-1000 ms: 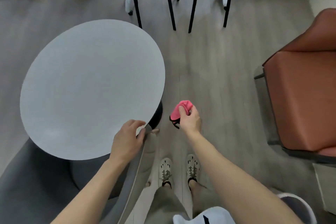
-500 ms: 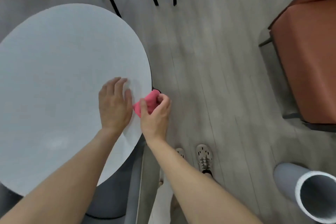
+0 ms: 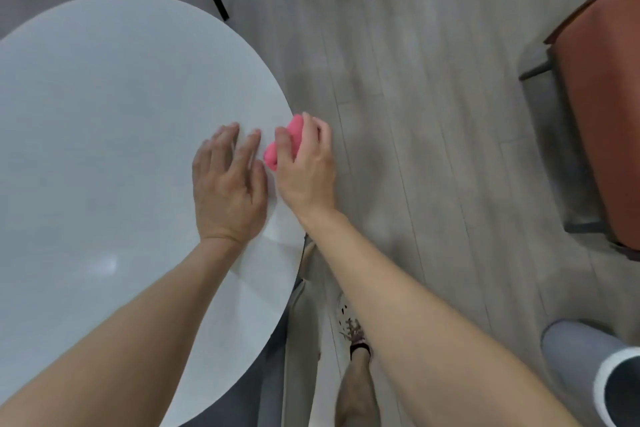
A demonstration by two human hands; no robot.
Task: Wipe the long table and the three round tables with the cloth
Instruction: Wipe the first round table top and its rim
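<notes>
Head view: right hand grips the bunched pink cloth at the near-right rim of the round table. Left hand lies flat on the top just beside it, fingers extended, holding nothing. Advice: flatten the cloth for wider contact, run overlapping passes rim to rim, left hand steadying the top.

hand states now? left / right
Left hand: open, fingers straight, lying flat on the round table.
Right hand: closed, gripping the pink cloth at the table's edge.
</notes>
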